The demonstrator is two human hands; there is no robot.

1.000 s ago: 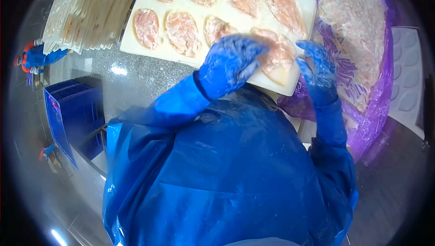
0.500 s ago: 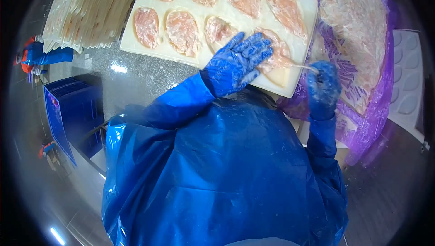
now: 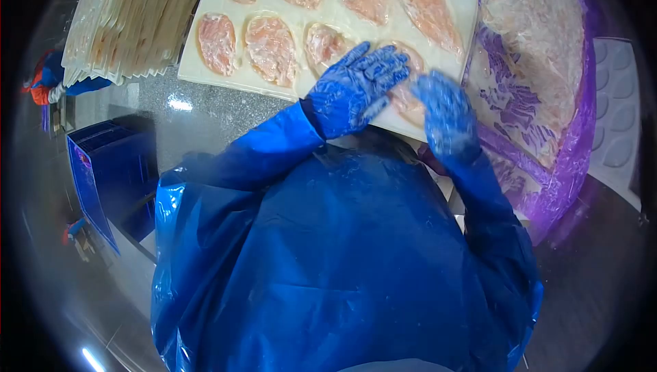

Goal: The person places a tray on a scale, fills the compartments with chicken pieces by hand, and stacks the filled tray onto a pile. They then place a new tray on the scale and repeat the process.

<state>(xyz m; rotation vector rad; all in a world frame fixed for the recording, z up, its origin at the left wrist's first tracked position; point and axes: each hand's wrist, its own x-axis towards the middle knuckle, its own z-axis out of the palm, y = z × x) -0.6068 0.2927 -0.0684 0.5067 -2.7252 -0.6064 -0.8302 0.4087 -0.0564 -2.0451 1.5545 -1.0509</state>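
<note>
Both my hands wear wet blue gloves. A white moulded tray (image 3: 263, 89) holds pale pink slices of raw meat, apparently chicken, in leaf-shaped hollows. My left hand (image 3: 354, 89) lies flat with its fingers stretched across the near row, partly covering one slice (image 3: 324, 45) and touching the slice in the near right hollow (image 3: 408, 106). At that same slice's right side is my right hand (image 3: 446, 113), somewhat blurred, its fingers extended over the meat and nothing visibly gripped. The two hands hide much of this slice.
A stack of white trays (image 3: 130, 19) stands at the left on the speckled grey worktop (image 3: 198, 115). Purple plastic film (image 3: 571, 153) lines a heap of raw meat (image 3: 534, 23) at right. Beyond lies another moulded tray (image 3: 619, 108). A blue crate (image 3: 109, 173) stands lower left.
My right hand has moved left from beside the tray onto the meat; its closed fingers have opened and let go of the stretched meat strip. My left hand stays nearly in place.
</note>
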